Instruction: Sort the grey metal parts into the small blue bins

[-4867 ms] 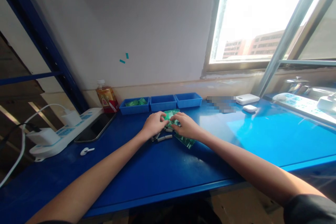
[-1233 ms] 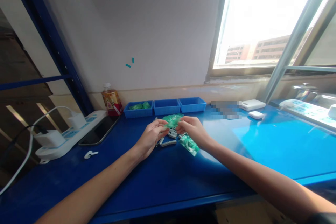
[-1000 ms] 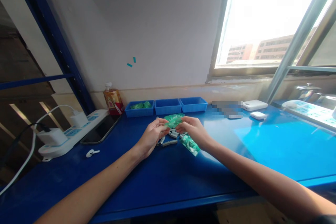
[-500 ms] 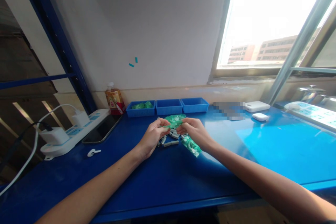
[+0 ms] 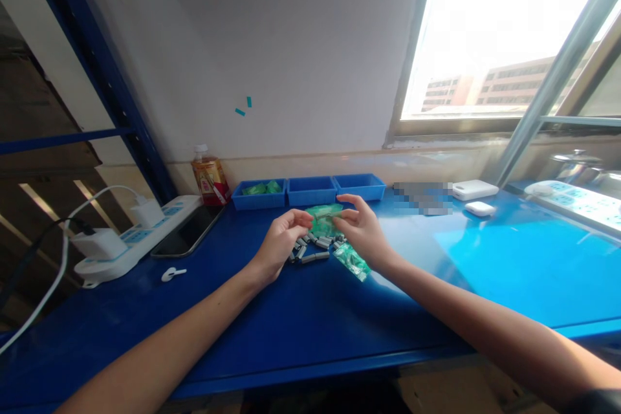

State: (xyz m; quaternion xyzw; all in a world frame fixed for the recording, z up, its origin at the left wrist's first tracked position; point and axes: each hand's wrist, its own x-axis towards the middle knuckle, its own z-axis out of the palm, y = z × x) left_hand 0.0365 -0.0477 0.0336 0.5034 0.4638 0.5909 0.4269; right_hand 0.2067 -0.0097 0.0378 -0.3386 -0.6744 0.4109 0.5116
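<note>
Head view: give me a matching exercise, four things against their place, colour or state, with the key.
1. bottle
2. phone
3. earbud
4. grey pieces

A. white
B. scattered near the left hand and the right hand
C. upright by the wall
D. dark screen facing up

Pairs: 1-C, 2-D, 3-A, 4-B

Both forearms [image 5: 187,330] are being held out forward; the left hand [image 5: 281,239] is being held with thumb and fingers together, while the right hand [image 5: 365,233] is being held with its index finger raised.
</note>
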